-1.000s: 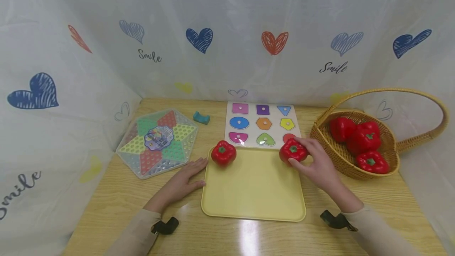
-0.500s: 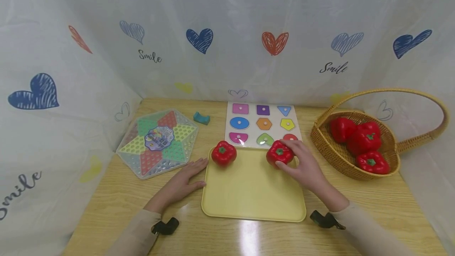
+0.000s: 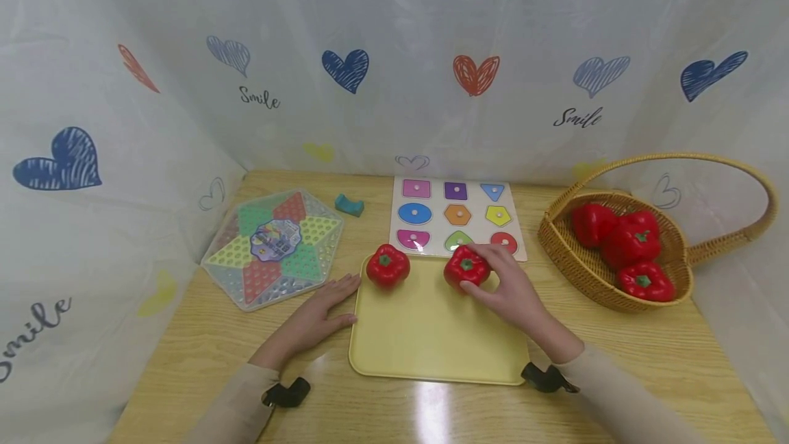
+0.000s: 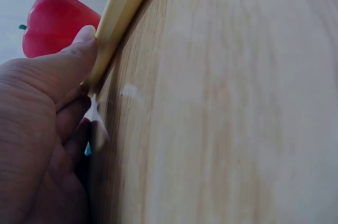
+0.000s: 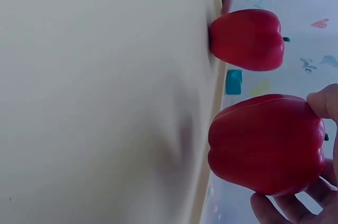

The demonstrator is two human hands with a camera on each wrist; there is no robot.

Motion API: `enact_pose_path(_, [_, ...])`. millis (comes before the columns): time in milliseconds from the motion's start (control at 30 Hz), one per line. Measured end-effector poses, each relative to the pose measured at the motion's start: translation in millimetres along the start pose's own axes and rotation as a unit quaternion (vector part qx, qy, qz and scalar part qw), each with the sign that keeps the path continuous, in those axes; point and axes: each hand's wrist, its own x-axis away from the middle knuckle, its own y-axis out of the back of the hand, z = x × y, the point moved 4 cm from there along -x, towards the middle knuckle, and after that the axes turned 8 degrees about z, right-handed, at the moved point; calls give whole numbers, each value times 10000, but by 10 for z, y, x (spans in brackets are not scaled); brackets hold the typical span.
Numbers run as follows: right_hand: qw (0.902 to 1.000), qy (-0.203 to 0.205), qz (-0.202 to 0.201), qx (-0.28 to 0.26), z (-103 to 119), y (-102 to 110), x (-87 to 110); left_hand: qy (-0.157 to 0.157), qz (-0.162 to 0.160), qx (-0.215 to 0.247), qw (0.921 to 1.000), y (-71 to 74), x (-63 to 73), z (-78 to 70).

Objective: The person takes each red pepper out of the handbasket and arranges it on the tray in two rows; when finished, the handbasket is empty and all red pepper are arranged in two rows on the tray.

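Observation:
My right hand [image 3: 508,293] grips a red bell pepper [image 3: 466,267] over the back part of a yellow tray [image 3: 431,334]. In the right wrist view the thumb and fingers hold this pepper [image 5: 266,145] near its stem end, and its shadow falls on the tray. Another red bell pepper [image 3: 387,266] sits in the tray's back left corner, stem up. My left hand [image 3: 314,321] lies with straight fingers at the tray's left edge. In the left wrist view its thumb [image 4: 79,49] touches the tray's rim [image 4: 119,18].
A wicker basket [image 3: 579,269] holding several red bell peppers stands at the right. Behind the tray lies a shape puzzle board [image 3: 456,214]. A Chinese checkers board [image 3: 277,242] and a small teal block [image 3: 349,205] are at the back left. A patterned curtain [image 3: 407,19] hangs behind the table.
My right hand has carried its bell pepper leftward over the tray, from near the right edge toward the other pepper. The left hand has stayed in place.

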Motion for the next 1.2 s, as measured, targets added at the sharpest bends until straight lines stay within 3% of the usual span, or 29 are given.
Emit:
enact_pose_path(767, [9994,246,138,-214,90,-249,-151,-42,-32,4,10000,-8,10,-8])
enact_pose_path(1200, [9993,157,250,-222,61,-307,-192,-26,-51,-92,9999,5,13,-12])
